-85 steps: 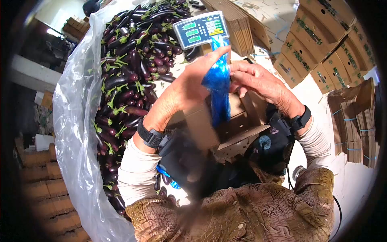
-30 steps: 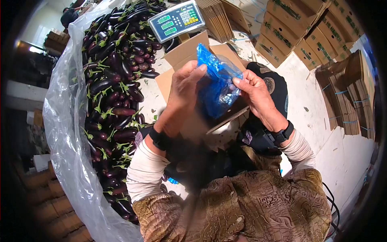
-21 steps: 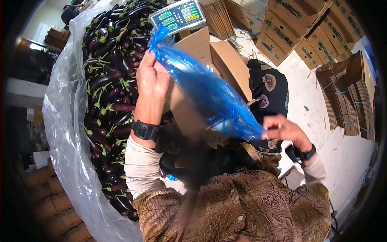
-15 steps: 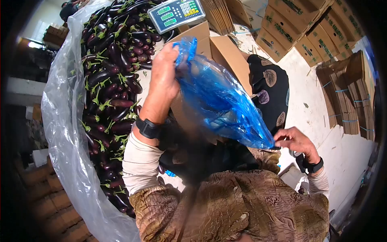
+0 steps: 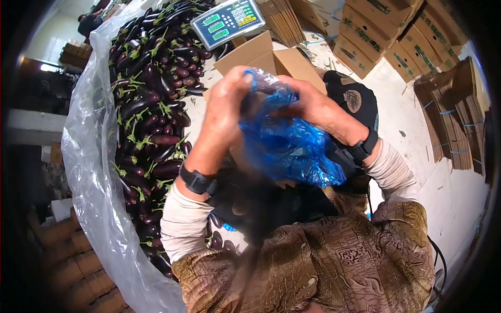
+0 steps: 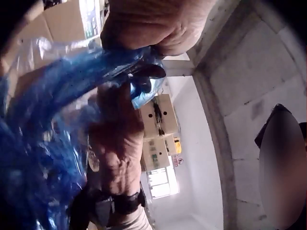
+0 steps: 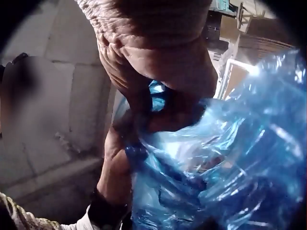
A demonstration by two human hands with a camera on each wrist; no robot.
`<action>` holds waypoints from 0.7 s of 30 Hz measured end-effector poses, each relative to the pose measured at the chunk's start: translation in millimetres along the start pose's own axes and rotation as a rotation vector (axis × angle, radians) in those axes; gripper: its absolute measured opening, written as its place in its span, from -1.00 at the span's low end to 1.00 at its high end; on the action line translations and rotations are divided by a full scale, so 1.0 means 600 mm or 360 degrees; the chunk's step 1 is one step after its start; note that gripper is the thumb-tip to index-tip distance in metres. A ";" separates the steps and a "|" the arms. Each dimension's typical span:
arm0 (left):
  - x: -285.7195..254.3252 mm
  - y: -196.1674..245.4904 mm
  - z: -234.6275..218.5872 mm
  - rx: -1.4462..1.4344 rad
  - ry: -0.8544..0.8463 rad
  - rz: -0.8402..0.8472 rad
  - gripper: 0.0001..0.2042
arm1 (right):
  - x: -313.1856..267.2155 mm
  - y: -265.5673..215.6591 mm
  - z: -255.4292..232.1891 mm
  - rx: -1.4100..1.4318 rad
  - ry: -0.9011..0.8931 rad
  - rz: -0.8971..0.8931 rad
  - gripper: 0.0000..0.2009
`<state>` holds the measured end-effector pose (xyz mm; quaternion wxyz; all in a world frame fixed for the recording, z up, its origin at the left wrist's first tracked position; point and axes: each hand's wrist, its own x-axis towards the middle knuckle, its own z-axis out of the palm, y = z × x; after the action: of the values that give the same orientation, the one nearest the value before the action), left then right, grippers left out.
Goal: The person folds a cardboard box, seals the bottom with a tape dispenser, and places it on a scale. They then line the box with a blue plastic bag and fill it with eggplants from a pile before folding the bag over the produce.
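A thin blue plastic bag (image 5: 292, 151) hangs crumpled between my two hands, over an open cardboard box (image 5: 248, 55). My left hand (image 5: 223, 107) grips the bag's top edge on its left side. On the other side my right hand (image 5: 321, 109) holds the same edge, its fingers partly behind the film. From the left wrist view, the blue film (image 6: 53, 96) runs under the left hand (image 6: 156, 26) toward the right one. In the right wrist view the bag (image 7: 230, 177) spreads wide below the right hand (image 7: 163, 57). Fingertips are blurred and shadowed.
A long heap of eggplants (image 5: 151, 120) lies on the left beside a clear plastic sheet (image 5: 86, 156). A digital scale display (image 5: 228, 23) stands at the back. Flattened cartons (image 5: 449, 115) and stacked boxes (image 5: 376, 34) are at the right.
The bag was drawn out long between both hands. My right hand has come up from the lower right to near the left hand, and the bag now hangs bunched below them.
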<state>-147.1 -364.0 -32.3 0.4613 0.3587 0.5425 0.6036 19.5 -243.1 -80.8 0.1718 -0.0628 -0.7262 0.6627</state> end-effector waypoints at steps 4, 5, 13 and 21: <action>-0.005 0.031 -0.090 -0.0056 0.0379 0.0059 -0.84 | -0.046 -0.054 -0.051 0.0240 0.0113 0.0635 -0.77; -0.004 0.027 -0.129 -0.0023 0.0468 0.0041 -0.83 | -0.067 -0.043 -0.094 -0.0149 0.0041 0.0611 -0.77; -0.031 -0.019 -0.284 0.0069 0.0778 0.0032 -0.84 | -0.316 -0.047 -0.295 -0.0392 0.0718 0.1241 -0.83; -0.030 0.012 -0.208 0.0587 0.0574 0.0277 -0.82 | -0.432 -0.001 -0.325 -0.1054 0.1034 0.1304 -0.80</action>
<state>-259.0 -421.1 -43.3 0.2306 0.3686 0.6838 0.5860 326.1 -142.0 -111.1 0.0870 -0.5851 -0.7209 0.3612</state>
